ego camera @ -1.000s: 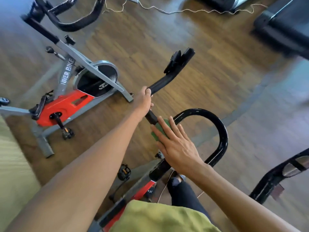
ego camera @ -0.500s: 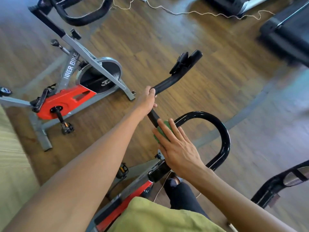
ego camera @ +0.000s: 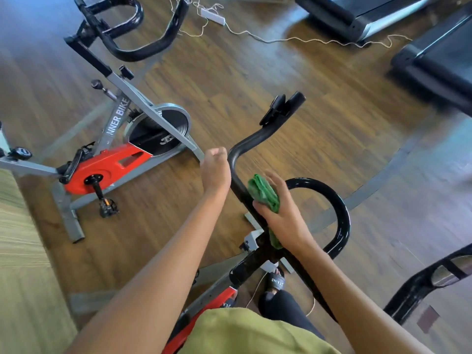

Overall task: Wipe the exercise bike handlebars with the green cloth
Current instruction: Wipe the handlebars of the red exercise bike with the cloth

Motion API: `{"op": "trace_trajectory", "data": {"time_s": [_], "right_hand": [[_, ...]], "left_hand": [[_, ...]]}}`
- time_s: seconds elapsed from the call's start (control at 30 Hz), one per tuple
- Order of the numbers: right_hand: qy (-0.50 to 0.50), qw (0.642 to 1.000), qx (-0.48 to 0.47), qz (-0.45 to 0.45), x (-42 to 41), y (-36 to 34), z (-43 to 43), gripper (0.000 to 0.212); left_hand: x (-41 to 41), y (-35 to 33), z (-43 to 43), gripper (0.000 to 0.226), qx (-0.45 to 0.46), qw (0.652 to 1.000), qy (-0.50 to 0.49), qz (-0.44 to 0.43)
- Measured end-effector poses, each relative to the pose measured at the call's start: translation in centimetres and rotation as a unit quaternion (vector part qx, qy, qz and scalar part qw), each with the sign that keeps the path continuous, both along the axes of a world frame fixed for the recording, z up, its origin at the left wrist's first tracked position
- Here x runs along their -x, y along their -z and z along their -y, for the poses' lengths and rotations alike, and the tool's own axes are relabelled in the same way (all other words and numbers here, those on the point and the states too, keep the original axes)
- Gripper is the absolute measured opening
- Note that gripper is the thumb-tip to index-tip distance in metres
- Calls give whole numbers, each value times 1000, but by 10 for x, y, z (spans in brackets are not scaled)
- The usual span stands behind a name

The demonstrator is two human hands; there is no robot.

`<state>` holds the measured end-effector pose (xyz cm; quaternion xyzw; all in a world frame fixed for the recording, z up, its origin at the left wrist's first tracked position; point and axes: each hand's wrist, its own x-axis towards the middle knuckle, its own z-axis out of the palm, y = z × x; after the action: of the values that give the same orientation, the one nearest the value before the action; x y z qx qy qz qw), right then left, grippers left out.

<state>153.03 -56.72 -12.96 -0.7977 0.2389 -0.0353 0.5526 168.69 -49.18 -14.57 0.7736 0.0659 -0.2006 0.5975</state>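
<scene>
Handlebars (ego camera: 255, 139) of glossy black tubing fill the middle of the view. Their left bar rises from the stem near 6 o'clock, bends at the centre and runs out toward 1 o'clock, ending in a blunt tip with a black clip-like piece just beside it. Their right bar curls round in a shiny loop at 3 o'clock.

The green cloth (ego camera: 263, 192) is bright and bunched into soft folds. It lies pressed on the left bar just below the centre, and a tail of it hangs down past the heel of the palm. The right hand (ego camera: 283, 215) grips this cloth against the tube, with the thumb curled under on the near side and the fingers laid over the top.

The left hand (ego camera: 216, 169) sits just to the 9 o'clock side of the bar's bend. Its fingers are curled into a loose fist with nothing seen inside it; whether the knuckles touch the tube cannot be told.

At 6 o'clock the red frame (ego camera: 217, 300) of the exercise bike shows under the stem, beside a black sandal (ego camera: 277, 282) and the edge of a yellow-green shirt (ego camera: 242, 333).

A second bike (ego camera: 109, 167), grey with a red crank cover and a black flywheel, stands on the wooden floor (ego camera: 332, 123) at 9 to 10 o'clock. A white cord (ego camera: 255, 38) trails across the floor at 12 o'clock. Dark treadmills (ego camera: 357, 16) lie at 1 and 2 o'clock.
</scene>
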Motion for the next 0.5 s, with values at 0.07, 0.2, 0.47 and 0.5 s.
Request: {"op": "trace_trajectory", "data": {"time_s": [0.07, 0.2, 0.47, 0.5], "right_hand": [[139, 960, -245, -2, -4, -25, 7, 38], [210, 824, -524, -49, -13, -53, 12, 31], [153, 845, -508, -69, -24, -44, -24, 25], [130, 900, -410, -77, -24, -45, -21, 23]], "left_hand": [[23, -11, -10, 32, -21, 998, -27, 54], [66, -34, -18, 24, 103, 991, -20, 80], [79, -37, -41, 46, 369, 894, 50, -250], [79, -32, -45, 43, 389, 884, 30, -257]]}}
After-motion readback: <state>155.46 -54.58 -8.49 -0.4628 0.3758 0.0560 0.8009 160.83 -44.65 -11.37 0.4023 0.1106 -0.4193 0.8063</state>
